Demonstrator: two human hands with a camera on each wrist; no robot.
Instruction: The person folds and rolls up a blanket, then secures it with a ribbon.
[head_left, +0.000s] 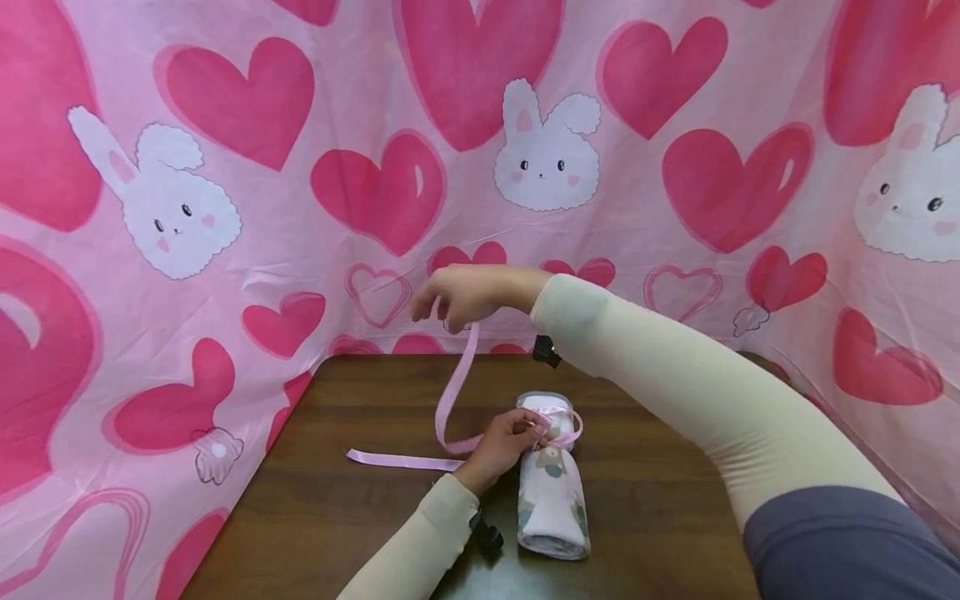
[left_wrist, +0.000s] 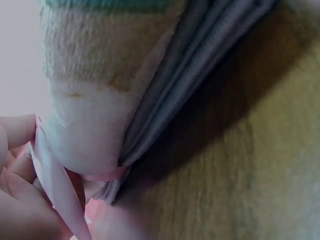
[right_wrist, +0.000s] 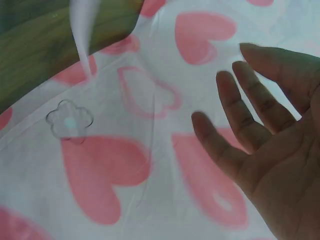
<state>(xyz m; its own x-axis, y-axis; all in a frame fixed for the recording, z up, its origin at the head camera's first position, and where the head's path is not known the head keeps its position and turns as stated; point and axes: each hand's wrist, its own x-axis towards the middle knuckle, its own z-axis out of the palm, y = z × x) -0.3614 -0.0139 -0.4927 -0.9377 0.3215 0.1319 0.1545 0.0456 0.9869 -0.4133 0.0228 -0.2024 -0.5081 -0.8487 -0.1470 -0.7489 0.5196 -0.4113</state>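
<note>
A rolled, fluffy white cloth [head_left: 551, 500] with a brown and green print lies on the table, a pink ribbon [head_left: 453, 396] tied round its far part. My left hand [head_left: 501, 446] pinches the ribbon beside the roll. In the left wrist view, a ribbon strand [left_wrist: 55, 180] crosses the fingers, and grey fabric [left_wrist: 170, 85] shows along the roll's side. High above the table is my right hand [head_left: 476, 292], its fingers loosely bent. The right wrist view shows that hand [right_wrist: 285, 145] with spread fingers and nothing in them; the ribbon [right_wrist: 84, 35] hangs apart from it.
Another length of ribbon [head_left: 405, 460] lies flat on the brown wooden table [head_left: 300, 525], left of the roll. A pink cloth backdrop [head_left: 465, 192] with hearts and rabbits stands around the table's back and sides. Small black cameras [head_left: 487, 533] sit at both wrists.
</note>
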